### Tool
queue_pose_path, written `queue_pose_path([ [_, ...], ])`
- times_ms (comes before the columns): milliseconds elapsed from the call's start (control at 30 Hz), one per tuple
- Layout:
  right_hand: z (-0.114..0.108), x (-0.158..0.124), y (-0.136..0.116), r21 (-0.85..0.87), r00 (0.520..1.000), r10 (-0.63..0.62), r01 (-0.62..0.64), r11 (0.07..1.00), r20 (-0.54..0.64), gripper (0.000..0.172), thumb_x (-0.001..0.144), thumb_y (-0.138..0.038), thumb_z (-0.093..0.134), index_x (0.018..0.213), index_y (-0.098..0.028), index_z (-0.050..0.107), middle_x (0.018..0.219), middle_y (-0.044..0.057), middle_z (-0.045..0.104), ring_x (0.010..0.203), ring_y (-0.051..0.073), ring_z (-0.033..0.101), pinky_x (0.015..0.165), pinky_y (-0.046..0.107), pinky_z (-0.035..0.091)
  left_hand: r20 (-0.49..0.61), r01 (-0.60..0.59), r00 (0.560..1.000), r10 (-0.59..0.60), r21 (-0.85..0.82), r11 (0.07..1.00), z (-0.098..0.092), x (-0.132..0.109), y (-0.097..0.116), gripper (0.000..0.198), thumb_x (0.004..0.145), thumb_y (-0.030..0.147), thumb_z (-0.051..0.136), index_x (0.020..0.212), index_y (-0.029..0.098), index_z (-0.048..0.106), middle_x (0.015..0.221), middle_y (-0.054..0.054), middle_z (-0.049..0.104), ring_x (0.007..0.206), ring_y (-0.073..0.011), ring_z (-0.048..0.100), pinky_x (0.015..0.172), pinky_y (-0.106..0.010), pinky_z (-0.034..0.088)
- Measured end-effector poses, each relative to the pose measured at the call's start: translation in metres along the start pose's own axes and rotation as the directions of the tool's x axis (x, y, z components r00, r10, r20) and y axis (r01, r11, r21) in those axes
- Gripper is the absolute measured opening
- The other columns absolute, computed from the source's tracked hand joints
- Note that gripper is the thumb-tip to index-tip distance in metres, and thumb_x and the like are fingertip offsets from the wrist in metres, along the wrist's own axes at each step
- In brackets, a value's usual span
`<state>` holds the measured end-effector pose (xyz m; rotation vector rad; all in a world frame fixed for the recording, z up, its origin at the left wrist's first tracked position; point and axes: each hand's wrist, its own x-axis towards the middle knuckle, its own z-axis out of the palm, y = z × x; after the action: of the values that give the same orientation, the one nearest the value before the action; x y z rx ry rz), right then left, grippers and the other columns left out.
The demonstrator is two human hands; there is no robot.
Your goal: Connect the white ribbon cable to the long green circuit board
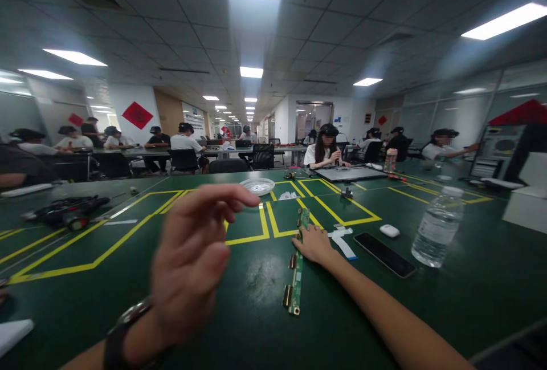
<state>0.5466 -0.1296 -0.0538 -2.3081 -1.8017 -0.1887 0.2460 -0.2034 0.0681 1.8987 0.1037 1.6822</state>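
Note:
A long, narrow green circuit board [298, 279] with several dark, brownish flaps along its left edge lies on the green table. Over its upper half, my right hand [315, 243] grips it, thumb at the left side and fingers across the top. My left hand [192, 256], a watch on its wrist, is raised in the air left of the board. Its index finger points right and the thumb stands apart from the bent fingers, with nothing seen between them. White ribbon cables [343, 244] lie just right of my right hand.
To the right are a black phone [384, 254], a white earbud case [389, 231] and a water bottle [438, 227]. A white round basket [257, 186] stands beyond my left hand. Black tools [70, 211] lie at left. A person [323, 150] sits across the table beside a grey panel [352, 173].

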Motion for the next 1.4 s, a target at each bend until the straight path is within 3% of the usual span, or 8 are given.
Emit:
queue_pose_path([
  [100,-0.004,-0.004,-0.006,-0.024,0.999,-0.048,0.048,0.999,0.002,0.044,0.087,-0.044,0.043,0.117,-0.015,0.057,0.114,0.017,0.059,0.11,0.03,0.05,0.09,0.041,0.036,0.24,0.237,0.938,-0.249,0.075,0.968,0.037,0.015,-0.049,0.035,0.085,0.027,0.056,0.12,0.025,0.054,0.111,-0.005,0.06,0.098,-0.0192,0.053,0.082,-0.031,0.041],
  [267,-0.016,-0.005,-0.009,-0.052,0.998,-0.069,0.07,0.996,0.005,0.039,0.079,-0.017,0.052,0.118,-0.015,0.056,0.105,0.015,0.064,0.102,0.027,0.057,0.082,0.033,0.043,0.255,0.763,0.616,-0.746,0.042,0.645,0.054,-0.034,-0.152,0.037,0.079,0.026,0.063,0.113,0.015,0.057,0.1,-0.01,0.065,0.086,-0.0177,0.059,0.065,-0.024,0.044],
  [400,-0.023,-0.011,-0.015,-0.017,0.996,-0.087,0.087,0.996,-0.003,0.03,0.078,-0.013,0.05,0.106,-0.016,0.061,0.098,0.013,0.066,0.094,0.024,0.062,0.079,0.031,0.045,0.173,0.917,0.377,-0.91,-0.207,0.341,0.066,-0.043,-0.192,0.035,0.081,0.026,0.062,0.111,0.012,0.051,0.097,-0.012,0.064,0.066,-0.0119,0.061,0.059,-0.023,0.048],
  [667,-0.031,-0.043,-0.059,0.082,0.922,-0.376,0.383,0.92,-0.086,0.03,0.081,-0.019,0.047,0.108,-0.018,0.06,0.102,0.011,0.066,0.097,0.024,0.06,0.081,0.032,0.044,0.116,0.809,0.445,-0.888,-0.479,0.343,0.081,-0.027,-0.217,0.019,0.077,0.026,0.069,0.077,0.013,0.056,0.059,0.0,0.059,0.051,-0.0092,0.058,0.053,-0.019,0.047],
  [800,-0.042,-0.041,-0.056,0.15,0.865,-0.485,0.5,0.853,-0.127,0.031,0.087,-0.028,0.046,0.113,-0.021,0.058,0.101,0.007,0.066,0.097,0.021,0.059,0.085,0.028,0.041,0.117,0.773,0.492,-0.863,-0.515,0.371,0.073,-0.033,-0.224,0.007,0.078,0.012,0.066,0.077,0.011,0.059,0.067,-0.005,0.066,0.062,-0.0141,0.064,0.063,-0.023,0.053],
  [1000,-0.055,-0.006,0.017,0.032,0.988,-0.024,0.029,0.999,-0.155,0.032,0.092,-0.029,0.039,0.11,-0.015,0.062,0.108,0.014,0.063,0.105,0.023,0.055,0.088,0.031,0.04,0.194,0.747,0.519,-0.833,-0.578,0.33,0.057,-0.041,-0.214,0.012,0.088,0.011,0.051,0.095,0.012,0.06,0.091,-0.01,0.069,0.081,-0.0174,0.068,0.076,-0.03,0.056],
  [1133,-0.047,0.006,0.077,-0.144,0.954,0.3,-0.295,0.945,0.018,0.035,0.088,-0.032,0.046,0.109,-0.01,0.065,0.115,0.022,0.058,0.109,0.033,0.053,0.081,0.04,0.043,0.211,0.754,0.494,-0.844,-0.587,0.294,0.048,-0.045,-0.202,0.014,0.09,0.013,0.047,0.095,0.01,0.061,0.087,-0.01,0.069,0.078,-0.017,0.068,0.076,-0.03,0.057],
  [1400,-0.019,0.006,0.057,-0.123,0.986,0.16,-0.153,0.981,0.048,0.037,0.087,-0.032,0.044,0.113,-0.012,0.062,0.117,0.019,0.056,0.111,0.031,0.05,0.085,0.04,0.041,0.179,0.862,0.386,-0.905,-0.421,0.284,0.041,-0.054,-0.189,0.032,0.087,0.046,0.052,0.091,0.014,0.057,0.05,0.003,0.054,0.037,-0.0084,0.048,0.033,-0.016,0.038],
])
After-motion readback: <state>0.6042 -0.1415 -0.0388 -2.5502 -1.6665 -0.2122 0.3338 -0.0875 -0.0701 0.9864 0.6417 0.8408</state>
